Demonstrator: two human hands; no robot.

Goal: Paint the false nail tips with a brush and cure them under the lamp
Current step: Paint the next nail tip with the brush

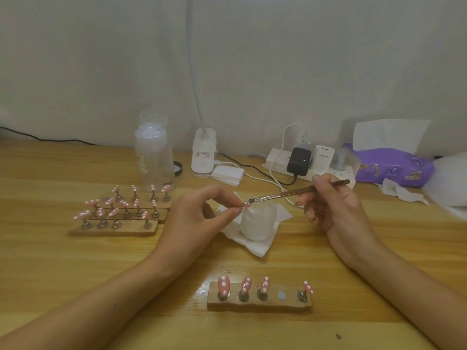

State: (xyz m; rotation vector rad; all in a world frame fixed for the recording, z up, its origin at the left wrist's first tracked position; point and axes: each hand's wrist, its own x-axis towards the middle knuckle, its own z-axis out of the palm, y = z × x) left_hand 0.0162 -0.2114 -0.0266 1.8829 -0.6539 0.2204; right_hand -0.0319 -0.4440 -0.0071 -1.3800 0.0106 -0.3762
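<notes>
Nail tips (pixel 265 286) — four on near holder (pixel 257 303).

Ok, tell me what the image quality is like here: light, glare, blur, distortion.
Head view: dim, soft light with a greenish cast and faint shadows; a bright glare patch on the table beside the near nail stand; the nail tip in the left hand and the brush in the right hand look soft; wide-angle bending curves the table edge; the tissue pack is blurry.

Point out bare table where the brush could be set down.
Free: the wood right of the near nail holder, under the right hand; also the front-left stretch below the far holders. Crowded: around the jar and the back edge by the power strip.
</notes>
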